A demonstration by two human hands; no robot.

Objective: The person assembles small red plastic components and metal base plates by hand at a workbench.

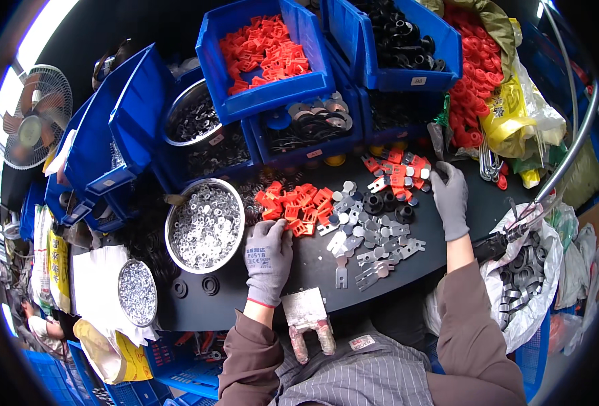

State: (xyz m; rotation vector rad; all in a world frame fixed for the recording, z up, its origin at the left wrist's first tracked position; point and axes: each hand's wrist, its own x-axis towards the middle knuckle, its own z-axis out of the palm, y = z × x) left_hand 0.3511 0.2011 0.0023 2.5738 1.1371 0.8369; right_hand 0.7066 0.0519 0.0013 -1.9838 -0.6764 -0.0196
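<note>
My left hand (268, 262), in a grey glove, is at the near edge of a pile of red plastic clips (302, 205). Its bent fingers close on a red clip (290, 225), partly hidden by them. My right hand (451, 201), gloved too, is open beside a group of red clips fitted with metal tabs (400, 177); its fingertips are close to the rightmost ones. Between the hands lie many flat forked metal tabs (375, 238), loosely heaped. Several black round rubber-like parts (404, 214) sit at the heap's far side.
A steel bowl of small metal rings (167, 233) stands left of my left hand. Blue bins with red clips (324, 80) and black parts (418, 82) rise behind. A small block-shaped fixture (305, 306) is at the near table edge. A curved metal tube (579, 145) arches at right.
</note>
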